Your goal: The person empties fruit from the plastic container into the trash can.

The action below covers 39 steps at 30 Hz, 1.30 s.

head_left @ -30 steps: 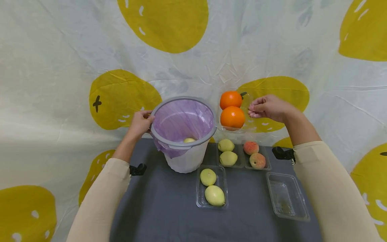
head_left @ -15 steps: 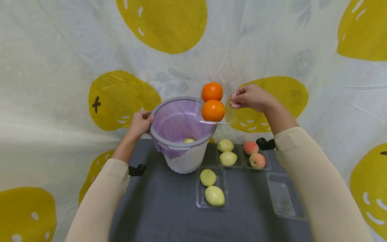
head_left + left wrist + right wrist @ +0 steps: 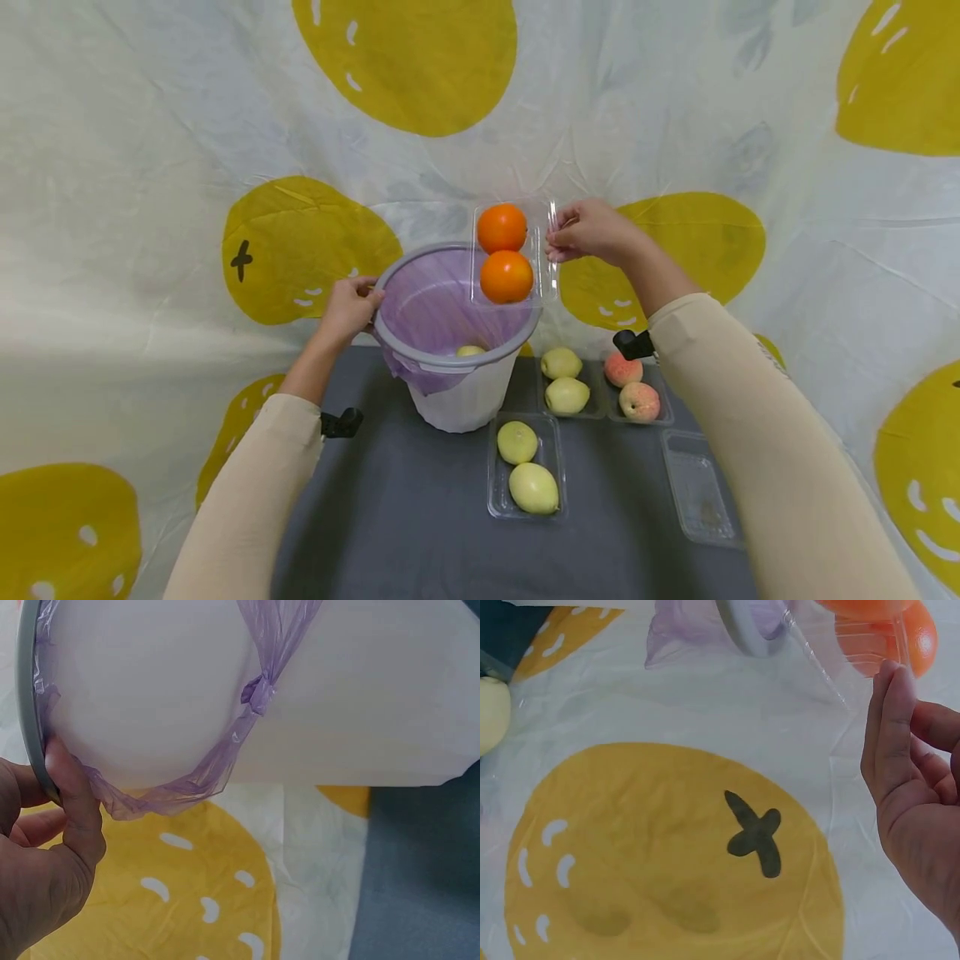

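Observation:
My left hand (image 3: 349, 308) grips the grey rim (image 3: 30, 697) of a white bin (image 3: 465, 400), thumb and fingers pinching its left side. A purple plastic bag (image 3: 423, 292) lines the bin, folded over the rim and knotted outside in the left wrist view. One pale yellow fruit (image 3: 471, 351) shows inside. My right hand (image 3: 588, 232) pinches the right edge of a clear plastic tray (image 3: 542, 275), which carries two oranges (image 3: 506, 277). In the head view the tray is tilted and overlaps the bin's right rim. The right wrist view shows the fingertips at the tray's edge.
On the dark grey table (image 3: 420, 517) stand a near clear tray with two lemons (image 3: 534, 488), another with two yellow fruits (image 3: 567, 396), and one with two peaches (image 3: 640, 402). A clear tray (image 3: 701, 487) without fruit lies at right, partly behind the sleeve. A lemon-print cloth (image 3: 637, 100) hangs behind.
My right hand has carried the tray of oranges leftward to the bin's right rim, and the tray now tilts toward the bin. The left hand keeps its hold on the rim.

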{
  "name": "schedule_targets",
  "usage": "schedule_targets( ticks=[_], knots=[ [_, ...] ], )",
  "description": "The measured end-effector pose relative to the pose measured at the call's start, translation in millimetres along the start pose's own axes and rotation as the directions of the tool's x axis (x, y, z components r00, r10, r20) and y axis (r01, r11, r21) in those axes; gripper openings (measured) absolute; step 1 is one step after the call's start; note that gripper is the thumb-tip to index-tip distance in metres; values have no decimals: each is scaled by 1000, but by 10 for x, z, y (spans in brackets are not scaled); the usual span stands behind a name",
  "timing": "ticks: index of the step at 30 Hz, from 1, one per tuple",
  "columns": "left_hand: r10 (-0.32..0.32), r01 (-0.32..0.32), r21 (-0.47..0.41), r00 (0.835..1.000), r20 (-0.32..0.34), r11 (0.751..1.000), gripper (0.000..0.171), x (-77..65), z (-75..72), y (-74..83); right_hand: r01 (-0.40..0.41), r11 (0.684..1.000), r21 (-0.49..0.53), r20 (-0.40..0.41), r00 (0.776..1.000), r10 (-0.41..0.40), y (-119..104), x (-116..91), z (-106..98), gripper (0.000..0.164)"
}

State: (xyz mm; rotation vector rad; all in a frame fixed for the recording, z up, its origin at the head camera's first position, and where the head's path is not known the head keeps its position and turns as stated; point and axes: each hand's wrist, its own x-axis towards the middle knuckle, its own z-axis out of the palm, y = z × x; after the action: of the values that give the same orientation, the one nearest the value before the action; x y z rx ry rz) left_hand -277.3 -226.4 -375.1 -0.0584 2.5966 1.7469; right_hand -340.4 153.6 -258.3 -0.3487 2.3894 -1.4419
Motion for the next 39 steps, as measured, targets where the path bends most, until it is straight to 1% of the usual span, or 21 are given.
schedule_targets(
  ticks=[5,7,12,17,23,26,29,36,39],
  knots=[
    [-11,11,-15,1000,6,1000,45,10,23,-5,7,998,-63,-39,999,-9,-100,21,19,11],
    [-14,14,-15,1000,6,1000,46,7,22,0,13,995,-104,-59,998,-19,-140,29,30,13],
    [-7,7,20,1000,2,1000,46,3,8,23,30,981,-192,-98,994,-50,-178,55,64,13],
    [-5,5,26,1000,4,1000,45,11,7,9,82,961,-265,-121,986,-118,-158,96,145,11],
    [0,0,0,1000,-4,1000,44,7,-2,-25,162,945,-283,-137,969,-207,-154,162,294,6],
    [5,-5,-7,1000,-6,1000,44,-3,-3,-31,198,929,-314,-139,958,-251,-164,180,360,6],
    [6,-6,-6,1000,-6,1000,44,-12,-6,-34,216,903,-371,-141,948,-284,-171,192,411,7],
    [-2,2,15,1000,7,1000,46,-31,11,-14,236,863,-447,-120,940,-319,-170,228,454,8],
    [-4,4,15,1000,8,1000,47,-36,14,-5,239,851,-467,-126,935,-331,-169,234,469,8]
  ],
)
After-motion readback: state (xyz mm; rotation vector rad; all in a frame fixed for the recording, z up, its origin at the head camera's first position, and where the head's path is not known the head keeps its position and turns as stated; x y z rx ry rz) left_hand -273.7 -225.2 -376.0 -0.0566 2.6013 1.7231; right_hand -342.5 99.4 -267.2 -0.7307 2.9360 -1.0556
